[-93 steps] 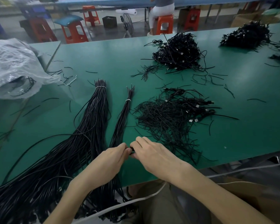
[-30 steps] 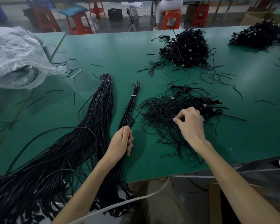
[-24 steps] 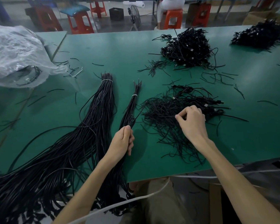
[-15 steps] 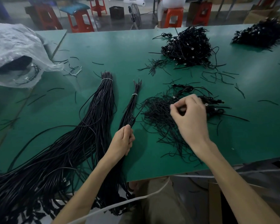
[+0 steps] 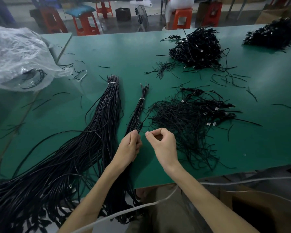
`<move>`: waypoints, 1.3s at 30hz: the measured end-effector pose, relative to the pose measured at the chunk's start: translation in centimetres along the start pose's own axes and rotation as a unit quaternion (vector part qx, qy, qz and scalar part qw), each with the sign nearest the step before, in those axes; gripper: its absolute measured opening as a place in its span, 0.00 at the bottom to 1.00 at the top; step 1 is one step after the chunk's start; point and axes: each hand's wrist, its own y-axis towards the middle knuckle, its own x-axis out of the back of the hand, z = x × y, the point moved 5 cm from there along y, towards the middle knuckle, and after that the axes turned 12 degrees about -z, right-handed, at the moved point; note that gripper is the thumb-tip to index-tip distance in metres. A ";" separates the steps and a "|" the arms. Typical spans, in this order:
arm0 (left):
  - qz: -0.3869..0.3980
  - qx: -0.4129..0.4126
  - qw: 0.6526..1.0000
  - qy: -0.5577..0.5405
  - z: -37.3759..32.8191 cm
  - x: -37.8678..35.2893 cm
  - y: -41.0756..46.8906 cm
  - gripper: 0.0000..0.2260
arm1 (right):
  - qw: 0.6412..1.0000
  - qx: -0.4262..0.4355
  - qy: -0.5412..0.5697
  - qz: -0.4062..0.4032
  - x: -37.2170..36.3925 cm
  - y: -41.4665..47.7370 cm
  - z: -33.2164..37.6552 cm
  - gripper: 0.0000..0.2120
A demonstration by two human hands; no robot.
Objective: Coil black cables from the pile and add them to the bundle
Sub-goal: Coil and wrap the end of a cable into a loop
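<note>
Black cables in a loose, tangled pile (image 5: 188, 118) lie on the green surface (image 5: 133, 52) just to the right of my hands, some with small silvery plug ends showing along the pile's right side. My left hand (image 5: 129, 148) is clenched around the thin bundle of black cables with a white tie (image 5: 139, 106), gripping it low down with the thumb laid along it; the bundle points away from me and its near end hangs over the edge of the surface. My right hand (image 5: 163, 145) sits just beside the left, fingers curled in and thumb pressed to forefinger, pinching what looks like the end of a single black cable (image 5: 148, 113). That strand slants up from my left hand toward the left edge of the pile. Left of the thin bundle lies a thick bundle of long black cables (image 5: 107, 106), also bound with a white tie near its far end and fanning out widely toward the near left corner. Farther back on the surface sit a dense heap of black cables (image 5: 196, 49) and another dark heap (image 5: 275, 34) at the far right, with short black offcuts scattered between. A crumpled clear plastic bag (image 5: 15, 56) rests at the left. Orange plastic stools (image 5: 86, 22) stand on the floor beyond.
</note>
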 end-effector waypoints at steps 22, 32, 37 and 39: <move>0.049 0.021 0.996 -0.073 0.8 0.2 -0.1 0.19 | 0.952 -0.115 0.166 0.230 1.2 2.6 -1.3 0.20; 0.098 0.077 0.975 -0.184 0.9 0.2 -0.1 0.17 | 0.877 -0.135 0.171 0.429 -3.9 3.8 1.0 0.23; 0.111 0.096 0.966 -0.211 0.9 0.2 -0.2 0.17 | 0.858 -0.124 0.132 0.481 -4.5 4.1 1.4 0.22; 0.107 0.098 0.968 -0.204 1.1 0.1 -0.1 0.18 | 0.852 -0.125 0.100 0.499 -4.3 4.1 1.0 0.22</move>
